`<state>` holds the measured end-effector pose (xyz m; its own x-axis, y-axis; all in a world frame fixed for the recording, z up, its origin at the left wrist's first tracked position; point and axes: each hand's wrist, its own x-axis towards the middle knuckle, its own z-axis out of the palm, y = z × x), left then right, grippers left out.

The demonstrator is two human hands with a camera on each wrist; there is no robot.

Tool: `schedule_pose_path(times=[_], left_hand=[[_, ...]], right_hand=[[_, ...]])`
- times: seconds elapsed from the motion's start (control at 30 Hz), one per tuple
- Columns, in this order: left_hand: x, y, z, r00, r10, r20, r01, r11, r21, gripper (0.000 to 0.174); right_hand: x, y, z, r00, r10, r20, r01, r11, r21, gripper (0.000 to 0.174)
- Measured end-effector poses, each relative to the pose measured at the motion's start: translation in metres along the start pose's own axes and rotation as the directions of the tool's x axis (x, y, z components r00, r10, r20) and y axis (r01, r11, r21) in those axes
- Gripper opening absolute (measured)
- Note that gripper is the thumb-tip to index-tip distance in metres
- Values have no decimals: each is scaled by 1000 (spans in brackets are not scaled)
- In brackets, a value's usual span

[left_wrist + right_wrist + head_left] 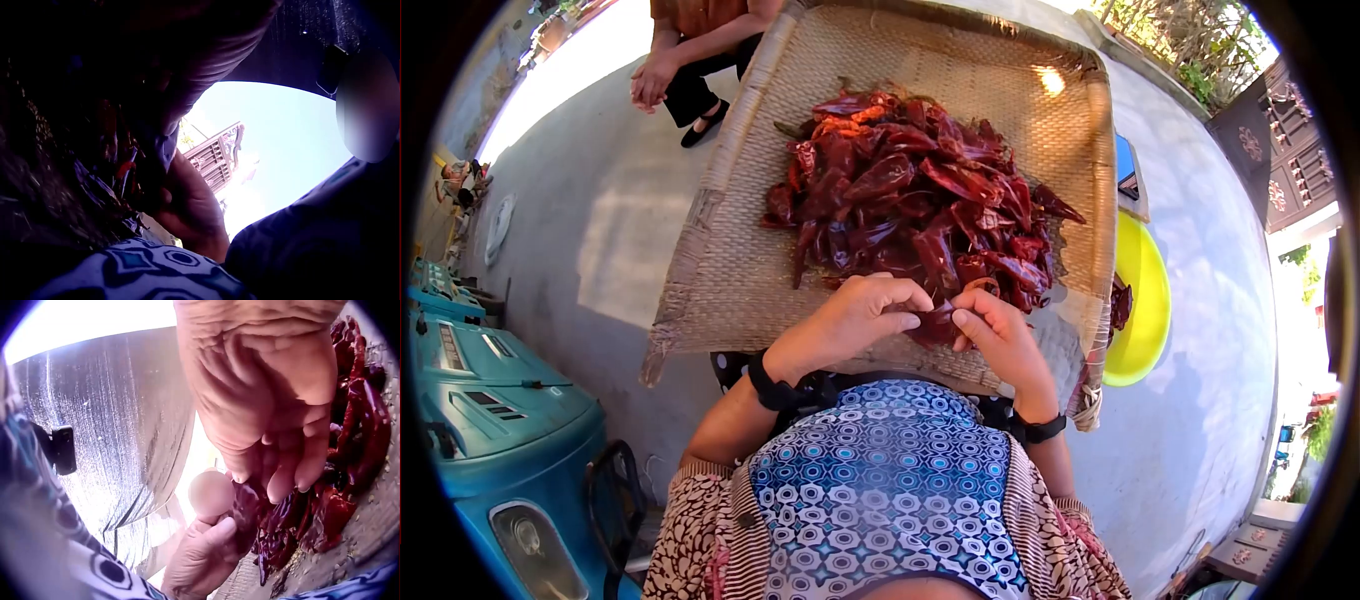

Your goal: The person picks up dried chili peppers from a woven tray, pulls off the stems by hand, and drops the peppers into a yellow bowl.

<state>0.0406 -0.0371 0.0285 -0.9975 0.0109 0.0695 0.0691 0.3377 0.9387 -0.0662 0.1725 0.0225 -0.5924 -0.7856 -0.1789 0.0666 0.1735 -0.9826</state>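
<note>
A dark red dried chili pepper (937,330) is between the two hands, over the near edge of a heap of dried chili peppers (900,190). My left hand (850,318) pinches it with thumb and forefinger. From the other side my right hand (1005,338) pinches its upper end, fingertips close to those of the left. In the right wrist view the wrinkled pepper (245,515) hangs between the right fingers and the left thumb. The left wrist view is mostly dark, with the right hand (194,206) showing beyond the left.
The heap lies on a large woven tray (730,230) with a raised rim. A yellow basin (1140,310) stands right of it on the concrete floor. At left are a teal vehicle (500,420) and a black metal chair frame (615,490). Another person (700,50) sits beyond the tray's far left.
</note>
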Motion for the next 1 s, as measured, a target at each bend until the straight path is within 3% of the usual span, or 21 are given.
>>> schedule_pose_path(times=[0.07,0.1,0.2,0.3,0.37,0.43,0.53,0.63,0.67,0.73,0.83,0.93,1.0], left_hand=[[3,-3,6,996,-34,77,46,987,-157,24],[4,-2,8,998,-55,40,58,995,-84,27],[5,2,9,995,-89,-34,93,984,154,36],[0,-12,13,994,-108,-4,102,922,372,41],[-2,-14,15,989,-140,37,108,886,450,39],[-2,-16,16,991,-131,28,99,858,504,34],[2,-21,13,989,-135,63,90,879,467,26],[3,-17,14,988,-153,37,138,954,266,21],[3,-15,15,986,-164,15,159,971,176,20],[5,-5,11,988,-141,59,127,972,198,18],[9,2,8,989,-100,107,77,977,198,16],[12,-2,10,993,-9,121,-15,980,199,15],[12,-3,12,995,15,97,-33,982,187,17]], right_hand=[[-6,5,-5,999,3,-38,-3,1000,0,13],[-9,8,-8,998,2,-57,-2,1000,0,12],[-17,15,-34,955,-20,-296,30,999,27,14],[-33,25,-71,816,-40,-577,199,956,215,19],[-43,36,-98,721,-11,-693,391,832,393,23],[-53,42,-115,659,67,-749,592,569,571,26],[-63,38,-114,739,106,-665,511,556,656,32],[-56,34,-83,847,-5,-531,301,828,473,34],[-54,29,-70,903,-16,-429,206,893,400,33],[-45,10,-47,979,3,-204,39,979,200,32],[-29,-8,-17,997,-36,-71,24,987,-161,25],[-17,-3,-9,996,-81,-30,72,972,-224,18],[-17,2,-9,996,-22,-82,10,990,-142,13]])
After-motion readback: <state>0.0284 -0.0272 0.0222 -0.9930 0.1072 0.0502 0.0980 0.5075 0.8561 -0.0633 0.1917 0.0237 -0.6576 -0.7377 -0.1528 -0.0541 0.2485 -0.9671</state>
